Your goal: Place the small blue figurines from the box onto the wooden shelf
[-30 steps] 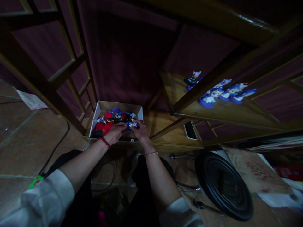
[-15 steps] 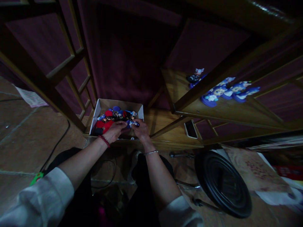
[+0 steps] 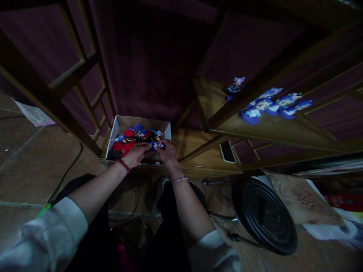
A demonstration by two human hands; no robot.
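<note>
A white-walled box on the low wooden shelf holds several small figurines with red, blue and black bases. Over its front part, my left hand and my right hand pinch a blue-and-white figurine between them. The left fingers close on its blue base side, while the right fingers close on its other end. A red bead bracelet circles the left wrist and a silver bangle the right one. Parts of the figurine are hidden by the fingers.
Several blue-and-white figurines stand on the raised shelf at right, with a darker one behind a post. A phone lies on the low shelf. Below are a round black stool and a cable on the tiled floor.
The view has shifted slightly. Both hands stay over the box, and the figurine between them has tilted a little.
</note>
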